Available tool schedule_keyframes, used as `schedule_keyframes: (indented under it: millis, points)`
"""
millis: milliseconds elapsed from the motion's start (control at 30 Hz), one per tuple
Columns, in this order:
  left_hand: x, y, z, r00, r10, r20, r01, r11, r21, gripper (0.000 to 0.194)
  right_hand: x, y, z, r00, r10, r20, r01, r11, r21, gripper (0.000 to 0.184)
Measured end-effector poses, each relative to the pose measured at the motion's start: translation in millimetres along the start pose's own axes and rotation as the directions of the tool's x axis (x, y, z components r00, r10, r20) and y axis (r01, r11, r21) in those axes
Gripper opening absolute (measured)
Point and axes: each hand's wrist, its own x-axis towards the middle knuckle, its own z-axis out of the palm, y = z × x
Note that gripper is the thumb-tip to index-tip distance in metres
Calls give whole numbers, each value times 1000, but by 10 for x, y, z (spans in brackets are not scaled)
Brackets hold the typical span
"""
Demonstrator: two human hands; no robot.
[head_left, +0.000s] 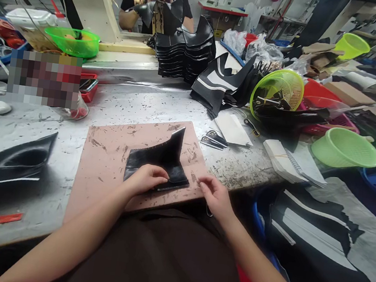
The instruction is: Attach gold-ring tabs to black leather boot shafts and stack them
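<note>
A folded black leather piece (158,156) lies on a pinkish board (96,170) in front of me, with one flap standing up at its right. My left hand (148,178) is closed on the near edge of this piece, thumb and fingers curled together. Just right of the leather, over the board's edge, my right hand (215,198) has its thumb and fingertips pinched. Whatever it may hold is too small to make out. A thin pale loop (209,212) shows below that hand. Farther left, another curved black leather piece (15,164) rests on the metal table.
Stacked leather pieces (186,50) stand at the back, where a person works at a sewing machine (158,12). Small black parts (214,140), white paper (233,128) and a tipped yellow basket (279,90) lie to the right. An orange strip (3,219) is at front left.
</note>
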Motion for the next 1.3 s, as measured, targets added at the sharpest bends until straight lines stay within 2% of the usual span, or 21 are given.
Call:
schedule_keyframes:
  millis: [67,167,200,267,433,533,667,767,867,933,1000,1100,1133,1200,1267,1300]
  points:
    - [6,-11,8,1000,12,-4,-12,1000,21,20,-35,-10,47,976,-204,76,213,967,-139,16]
    - [8,-18,16,999,36,-11,-35,998,58,20,-62,3,117,872,-451,192,489,825,-283,27]
    - [7,-18,17,999,44,-12,-43,996,73,20,-63,10,136,840,-497,218,543,774,-325,31]
    - [3,-15,18,998,58,-17,-56,992,110,19,-61,17,162,808,-530,256,588,703,-401,36]
    - [-15,5,41,994,101,-47,-87,965,249,14,-59,-26,202,826,-446,346,564,639,-523,42]
    - [-49,47,77,986,154,-66,-120,925,361,12,-68,-57,243,811,-455,368,581,552,-597,40]
    - [-114,101,94,969,237,-67,-172,847,503,11,-67,-82,288,811,-453,371,572,478,-666,36]
    - [-142,57,41,940,339,-36,-237,725,647,12,-67,-96,300,823,-426,375,556,476,-681,37]
    - [-146,-51,-41,887,454,82,-370,594,714,18,-94,-120,313,832,-409,375,547,495,-675,37]
    - [-145,-119,-85,864,490,116,-424,584,692,20,-119,-151,314,850,-366,378,525,531,-665,38]
    - [-143,-165,-114,848,517,112,-444,581,682,21,-117,-180,285,878,-301,371,477,607,-636,39]
    - [-116,-217,-142,824,559,94,-462,567,682,21,29,-140,121,885,-244,396,422,778,-465,31]
    - [-96,-237,-150,818,570,80,-462,567,682,22,132,-95,17,907,-229,352,375,820,-433,29]
    - [-48,-280,-165,802,596,51,-467,570,676,24,415,21,-270,968,-187,167,245,849,-468,33]
    - [-8,-314,-168,779,626,24,-481,574,663,25,773,133,-631,986,-151,-64,86,806,-586,39]
    - [5,-323,-164,767,641,7,-487,576,656,25,965,180,-817,981,-149,-125,35,771,-636,40]
